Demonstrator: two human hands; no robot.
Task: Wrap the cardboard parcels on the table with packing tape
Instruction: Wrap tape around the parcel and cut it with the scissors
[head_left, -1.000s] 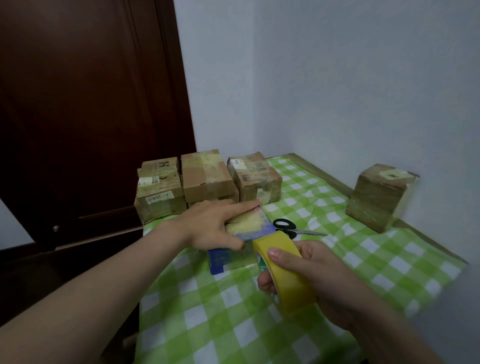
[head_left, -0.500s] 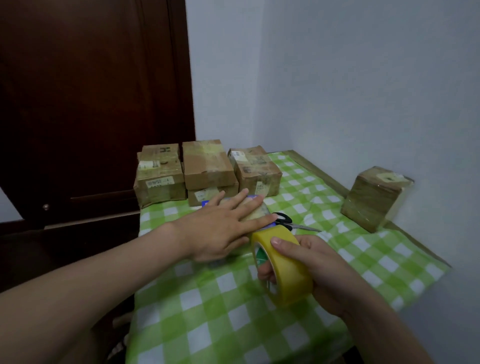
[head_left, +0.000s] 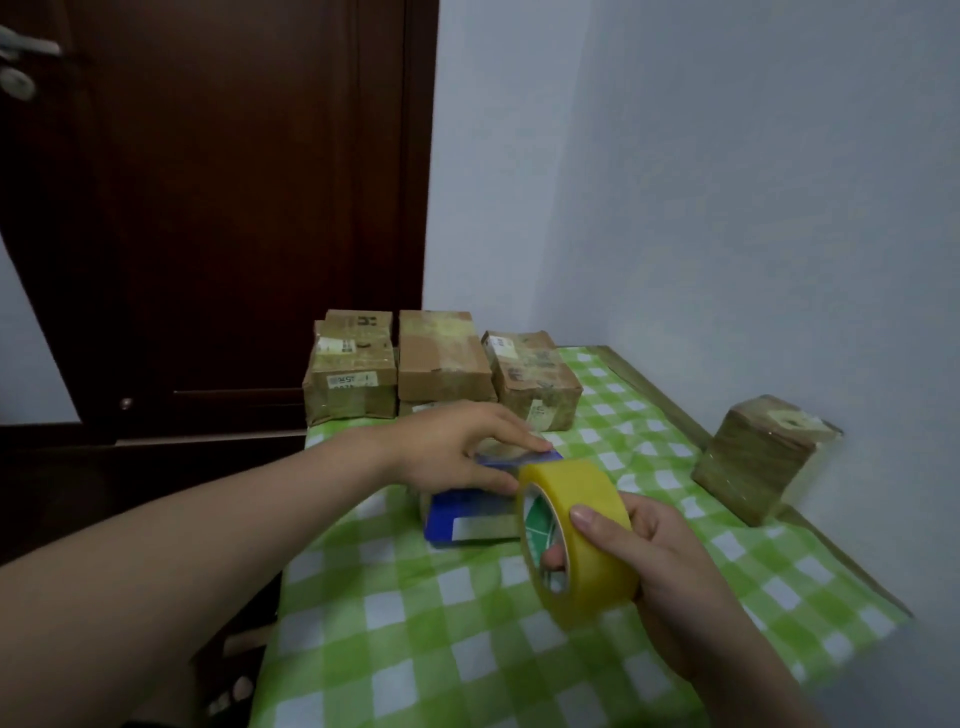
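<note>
Right grip (head_left: 667, 564) around tape roll (head_left: 589, 512), beside blue parcel (head_left: 470, 522).

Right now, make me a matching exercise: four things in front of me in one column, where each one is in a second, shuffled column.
Things:
1. yellow tape roll
2. blue parcel
3. lone brown parcel
4. row of brown parcels

Places:
A. far edge of the table, by the door
B. gripped by the right hand
C. near the wall, apart from the rest
D. under the left hand

Pairs: 1-B, 2-D, 3-C, 4-A
</note>
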